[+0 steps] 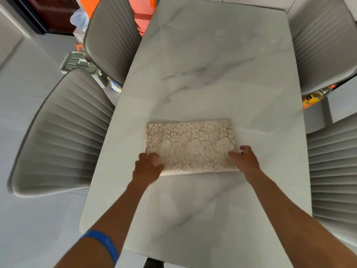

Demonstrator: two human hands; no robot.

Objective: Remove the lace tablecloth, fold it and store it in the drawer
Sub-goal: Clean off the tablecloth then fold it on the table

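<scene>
From my head camera, the lace tablecloth (190,146) is lying folded into a rectangle on the marble table (212,60). My left hand (148,165) is curling over its near left corner, gripping it; my right hand (245,158) is resting open-fingered on its right edge.

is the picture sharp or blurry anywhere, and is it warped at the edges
Head view: the left hand is motion-blurred, the lace cloth fairly sharp; wide-angle warp bows the chairs and table edges outward; lighting is soft, with faint sheen on the marble.
</scene>
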